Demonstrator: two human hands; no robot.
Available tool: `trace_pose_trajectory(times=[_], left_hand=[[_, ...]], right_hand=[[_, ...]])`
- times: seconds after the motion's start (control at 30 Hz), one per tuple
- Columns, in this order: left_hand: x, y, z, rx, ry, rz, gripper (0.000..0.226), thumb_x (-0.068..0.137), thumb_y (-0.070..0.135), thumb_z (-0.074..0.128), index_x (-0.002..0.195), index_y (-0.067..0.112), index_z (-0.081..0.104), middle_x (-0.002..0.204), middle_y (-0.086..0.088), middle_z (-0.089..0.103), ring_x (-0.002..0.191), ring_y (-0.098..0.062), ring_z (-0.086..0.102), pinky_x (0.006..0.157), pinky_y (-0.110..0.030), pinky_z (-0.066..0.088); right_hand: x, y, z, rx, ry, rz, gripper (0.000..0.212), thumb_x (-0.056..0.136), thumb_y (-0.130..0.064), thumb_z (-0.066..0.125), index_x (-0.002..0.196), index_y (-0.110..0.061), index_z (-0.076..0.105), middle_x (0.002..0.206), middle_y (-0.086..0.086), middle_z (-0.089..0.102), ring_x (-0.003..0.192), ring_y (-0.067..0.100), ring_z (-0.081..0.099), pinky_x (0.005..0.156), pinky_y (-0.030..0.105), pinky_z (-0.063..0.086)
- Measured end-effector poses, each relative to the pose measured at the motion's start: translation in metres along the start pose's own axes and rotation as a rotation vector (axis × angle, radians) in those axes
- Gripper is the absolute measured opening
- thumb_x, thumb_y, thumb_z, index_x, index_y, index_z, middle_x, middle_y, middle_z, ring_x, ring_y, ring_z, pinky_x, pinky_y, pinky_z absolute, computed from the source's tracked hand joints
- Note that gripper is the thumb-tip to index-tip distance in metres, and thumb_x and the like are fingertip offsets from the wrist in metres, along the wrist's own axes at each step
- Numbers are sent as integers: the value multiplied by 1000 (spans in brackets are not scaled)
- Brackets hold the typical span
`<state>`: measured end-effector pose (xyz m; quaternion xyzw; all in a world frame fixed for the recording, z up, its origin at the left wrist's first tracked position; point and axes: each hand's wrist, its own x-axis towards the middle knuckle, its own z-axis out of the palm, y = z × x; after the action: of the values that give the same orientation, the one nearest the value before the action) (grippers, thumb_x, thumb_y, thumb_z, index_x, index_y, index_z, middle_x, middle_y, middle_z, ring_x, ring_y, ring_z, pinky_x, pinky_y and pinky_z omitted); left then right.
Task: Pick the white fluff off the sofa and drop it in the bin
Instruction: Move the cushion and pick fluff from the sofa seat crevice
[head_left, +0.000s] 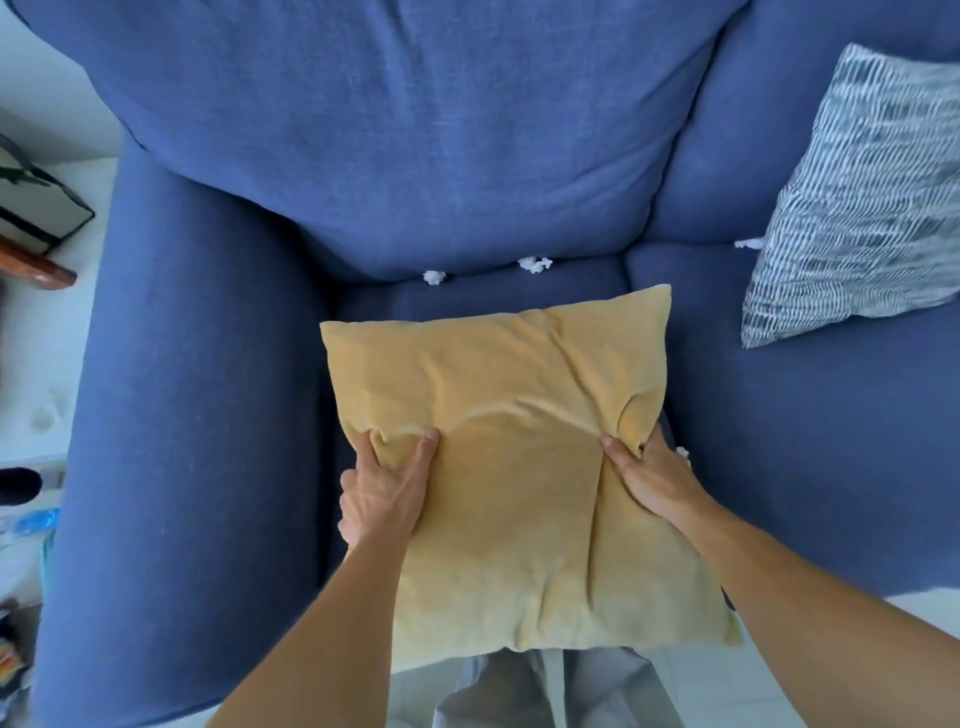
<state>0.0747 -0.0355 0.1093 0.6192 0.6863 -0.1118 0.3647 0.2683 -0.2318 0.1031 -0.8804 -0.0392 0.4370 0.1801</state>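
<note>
A yellow cushion (509, 467) is over the seat of the blue sofa (197, 395). My left hand (382, 493) grips a fold of its fabric on the left side, and my right hand (652, 475) pinches its right edge. Small white fluff tufts sit in the crease behind the seat: one tuft (434, 277) left, another tuft (535, 264) to its right, and a third tuft (749, 242) beside the patterned pillow. A bit of white fluff (683, 453) peeks out by my right hand. No bin is recognisable in view.
A grey-and-white patterned pillow (857, 208) leans at the right of the sofa. The wide left armrest (171, 441) borders a pale floor (47, 338) with a dark-framed box (41, 208) and clutter along the left edge.
</note>
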Motion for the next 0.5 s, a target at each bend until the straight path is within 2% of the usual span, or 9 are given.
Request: trace_pose_trajectory(times=[0.1, 0.2, 0.3, 0.5], left_hand=[[2, 2, -3, 58, 3, -45, 93, 65, 90, 44, 142, 41, 26, 127, -8, 43, 117, -34, 44, 98, -51, 39], [0, 11, -15, 91, -34, -55, 93, 69, 85, 47, 144, 35, 24, 128, -8, 39, 117, -34, 44, 96, -49, 39], [0, 23, -27, 145, -51, 2, 94, 74, 81, 47, 149, 32, 18, 135, -9, 37, 118, -34, 46, 94, -49, 40], [9, 62, -47, 230, 20, 158, 77, 85, 68, 46, 146, 23, 31, 141, -7, 39, 123, -32, 45, 96, -46, 39]], right_hand=[[-1, 0, -8, -10, -30, 29, 77, 89, -63, 46, 148, -19, 22, 143, 10, 44, 131, 34, 41, 106, 43, 34], [-7, -7, -23, -58, -52, 45, 84, 83, -69, 49, 148, -21, 24, 143, 7, 41, 129, 31, 43, 106, 45, 36], [-8, -26, -43, -153, -20, -16, 77, 87, -60, 51, 148, -20, 23, 144, 7, 34, 130, 29, 40, 103, 41, 36], [3, -78, -76, -316, 96, -180, 76, 91, -55, 45, 152, -20, 16, 152, 7, 26, 136, 30, 34, 107, 44, 35]])
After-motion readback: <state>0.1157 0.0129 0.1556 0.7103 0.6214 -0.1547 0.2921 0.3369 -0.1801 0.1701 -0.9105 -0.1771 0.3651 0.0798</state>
